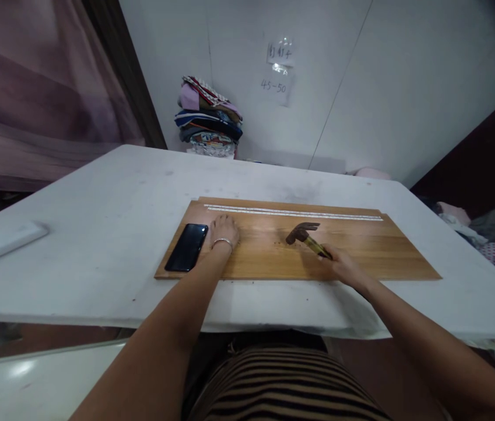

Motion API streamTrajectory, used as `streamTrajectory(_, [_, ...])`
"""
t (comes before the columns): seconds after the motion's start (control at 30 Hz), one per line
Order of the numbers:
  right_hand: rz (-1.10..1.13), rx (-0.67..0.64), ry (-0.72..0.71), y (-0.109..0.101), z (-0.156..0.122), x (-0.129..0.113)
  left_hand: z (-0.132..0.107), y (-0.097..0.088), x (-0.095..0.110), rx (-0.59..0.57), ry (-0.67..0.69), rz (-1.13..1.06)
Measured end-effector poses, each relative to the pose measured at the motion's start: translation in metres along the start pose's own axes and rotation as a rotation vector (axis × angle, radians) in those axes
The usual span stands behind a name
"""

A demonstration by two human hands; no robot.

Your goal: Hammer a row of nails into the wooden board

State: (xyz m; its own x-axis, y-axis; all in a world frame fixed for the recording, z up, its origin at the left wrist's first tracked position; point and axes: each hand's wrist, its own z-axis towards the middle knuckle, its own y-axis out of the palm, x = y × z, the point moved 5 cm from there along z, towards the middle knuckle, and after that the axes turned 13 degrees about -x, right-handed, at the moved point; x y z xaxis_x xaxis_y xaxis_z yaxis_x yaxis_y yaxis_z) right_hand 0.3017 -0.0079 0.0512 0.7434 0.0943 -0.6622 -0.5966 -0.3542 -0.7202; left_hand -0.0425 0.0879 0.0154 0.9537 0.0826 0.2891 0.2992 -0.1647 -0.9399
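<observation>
A claw hammer [306, 235] with a dark head and a yellow-and-black handle is gripped in my right hand [339, 261]. Its head is at the middle of a wooden board [265, 260], close to some small dark specks; whether it touches the wood I cannot tell. My left hand [225, 230], with a bracelet at the wrist, lies flat on the board with the fingers stretched toward the far edge. Just left of it rests a black phone [186, 247]. Two white marked strips [295, 213] run along the board's far side.
The board lies on a white table [111, 234]. A stack of folded cloth [210, 120] stands at the table's far edge against the wall. At the left is a long white object [4, 241]. Handwritten paper signs [280, 54] hang on the wall, and a pink curtain [45, 88] hangs at the left.
</observation>
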Motion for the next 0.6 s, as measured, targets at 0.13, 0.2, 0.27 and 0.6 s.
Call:
streamTrajectory(0.13, [0.002,-0.038,0.038,0.001,-0.002,-0.006,0.001,0.000,0.002,-0.005,-0.005,0.013])
streamTrajectory(0.2, [-0.014,-0.044,0.035,0.002,-0.002,-0.009,0.001,0.000,0.003,-0.003,-0.007,0.014])
streamTrajectory(0.27, [-0.023,-0.044,0.027,0.005,-0.001,-0.009,0.002,0.000,0.003,-0.005,-0.006,0.016])
streamTrajectory(0.6, [-0.005,-0.018,0.027,0.008,0.001,-0.006,0.003,0.001,0.004,-0.001,0.002,0.045])
